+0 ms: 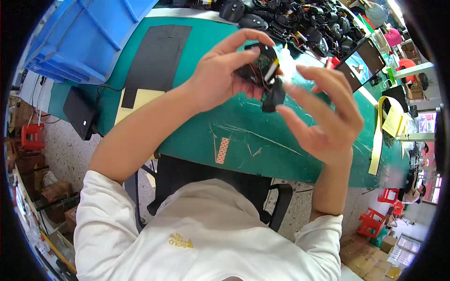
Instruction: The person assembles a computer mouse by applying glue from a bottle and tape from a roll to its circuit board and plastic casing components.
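My left hand (212,77) is closed around an opened black plastic housing (261,65) above the table. Inside it a green circuit board, thin red wires and a white-and-yellow piece show. A smaller black part (273,99) hangs at its lower right end, apparently joined by wires. Just to the right of that part is my right hand (330,119), its fingers spread and somewhat blurred. I see nothing between those fingers, though the fingertips come close to the black part; whether they touch it I cannot tell.
Black plastic devices and wires form a heap (300,23) along the far edge of the green table (197,140). A blue crate (89,37) stands far left, beside a dark grey mat (161,56). A screen (361,65) stands at right. A small perforated strip (222,151) lies near the front edge.
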Tool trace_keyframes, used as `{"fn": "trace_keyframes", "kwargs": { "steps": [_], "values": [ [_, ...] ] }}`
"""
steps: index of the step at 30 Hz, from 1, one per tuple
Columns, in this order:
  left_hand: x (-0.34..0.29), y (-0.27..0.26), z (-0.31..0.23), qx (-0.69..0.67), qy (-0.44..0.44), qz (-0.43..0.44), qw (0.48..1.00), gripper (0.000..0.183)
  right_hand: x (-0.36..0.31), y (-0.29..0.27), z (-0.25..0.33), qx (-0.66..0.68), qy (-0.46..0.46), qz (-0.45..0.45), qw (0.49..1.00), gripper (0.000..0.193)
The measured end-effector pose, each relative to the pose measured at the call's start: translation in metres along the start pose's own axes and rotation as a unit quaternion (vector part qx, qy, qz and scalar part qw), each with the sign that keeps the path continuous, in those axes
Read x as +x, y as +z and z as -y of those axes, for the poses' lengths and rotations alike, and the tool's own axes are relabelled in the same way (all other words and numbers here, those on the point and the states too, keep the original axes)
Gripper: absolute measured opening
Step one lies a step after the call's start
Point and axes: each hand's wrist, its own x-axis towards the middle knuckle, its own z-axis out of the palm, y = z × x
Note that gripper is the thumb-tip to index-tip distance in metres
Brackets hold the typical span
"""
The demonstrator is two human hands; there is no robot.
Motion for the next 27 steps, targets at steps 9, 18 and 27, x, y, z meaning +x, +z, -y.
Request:
{"fn": "trace_keyframes", "kwargs": {
  "steps": [9, 18, 27],
  "values": [
    [-0.004, 0.002, -0.001, 0.014, 0.003, -0.043, 0.999, 0.027, -0.010, 0.018, 0.002, 0.021, 0.162, 0.044, 0.986, 0.057],
    [0.001, -0.002, 0.000, 0.068, -0.011, -0.099, 0.993, 0.025, -0.022, 0.040, -0.040, -0.240, 0.133, 0.182, 0.944, 0.047],
    [-0.002, -0.001, 0.006, -0.055, -0.070, -0.006, 0.996, 0.035, -0.041, -0.003, -0.020, 0.183, 0.419, -0.346, 0.819, 0.043]
  ]
}}
